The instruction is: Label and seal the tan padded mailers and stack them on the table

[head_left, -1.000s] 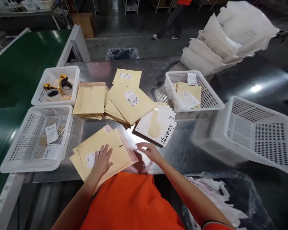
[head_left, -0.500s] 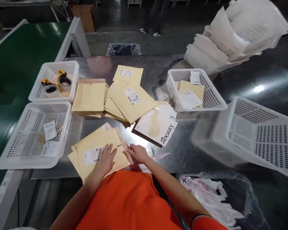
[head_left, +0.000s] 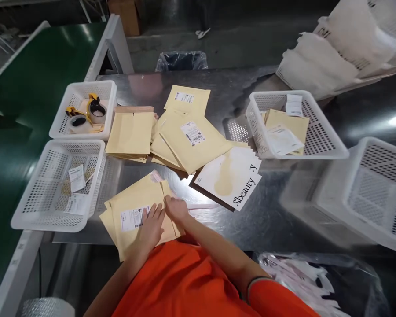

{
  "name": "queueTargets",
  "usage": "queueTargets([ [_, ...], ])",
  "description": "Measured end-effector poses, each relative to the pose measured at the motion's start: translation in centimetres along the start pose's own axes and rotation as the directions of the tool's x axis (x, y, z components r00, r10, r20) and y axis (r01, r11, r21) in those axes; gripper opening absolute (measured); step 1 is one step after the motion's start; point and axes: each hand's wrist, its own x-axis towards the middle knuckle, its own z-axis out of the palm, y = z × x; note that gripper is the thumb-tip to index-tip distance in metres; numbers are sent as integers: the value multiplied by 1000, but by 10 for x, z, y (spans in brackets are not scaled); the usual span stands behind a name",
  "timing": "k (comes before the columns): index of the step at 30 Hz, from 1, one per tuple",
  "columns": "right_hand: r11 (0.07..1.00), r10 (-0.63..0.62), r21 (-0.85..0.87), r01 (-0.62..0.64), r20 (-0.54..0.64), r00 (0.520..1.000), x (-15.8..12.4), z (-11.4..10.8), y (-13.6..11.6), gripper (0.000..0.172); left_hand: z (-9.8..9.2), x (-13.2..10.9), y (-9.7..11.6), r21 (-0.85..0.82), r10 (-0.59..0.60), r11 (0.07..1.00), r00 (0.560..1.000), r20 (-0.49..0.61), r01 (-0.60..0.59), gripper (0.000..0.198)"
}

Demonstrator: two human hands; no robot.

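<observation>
A yellow padded envelope with a printed label lies near the table's front edge, on top of more envelopes. My left hand rests flat on it beside the label, fingers spread. At its right end, the flap is folded over onto the envelope. My right hand is on that flap with curled fingers; the fingertips are partly hidden. Just beyond lie several white printed cards in a fanned stack. Labelled padded envelopes overlap behind them, next to a pile of unlabelled ones.
On the left, one white basket holds tape dispensers; another holds paper slips. A basket with envelopes stands right, near stacked baskets. A green conveyor belt runs along the left. A plastic-lined bin is behind.
The flap has been folded leftward onto the envelope, and my right hand has moved left with it. My left hand stays flat on the envelope. The camera view has shifted.
</observation>
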Motion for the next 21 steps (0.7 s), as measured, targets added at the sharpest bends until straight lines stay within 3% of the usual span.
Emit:
queueTargets([
  [3,998,59,33,-56,-64,996,51,-23,-5,26,1,1,0,0,-4,1000,1000,9,4,68],
  [5,996,69,64,-64,-90,994,57,-28,-6,25,-1,2,1,-8,-17,1000,1000,19,17,68],
  [7,996,52,81,-46,-72,996,32,-18,-2,21,-3,3,3,-19,-36,999,999,39,37,69],
  [11,994,45,94,-51,63,997,-58,23,26,16,-3,5,5,-46,-37,998,999,33,38,69],
  [14,958,172,212,-195,120,978,-97,39,46,26,0,3,4,-68,-17,998,1000,-15,16,68],
  [16,905,213,337,-261,175,961,-102,38,49,27,3,-1,0,-84,4,996,999,-37,-7,67],
  [19,770,158,590,-243,194,968,-99,28,34,37,3,-7,-12,-141,42,988,990,-132,-61,54],
  [21,539,137,811,-227,181,974,-97,16,19,42,0,-12,-24,-216,41,971,965,-258,-99,43],
])
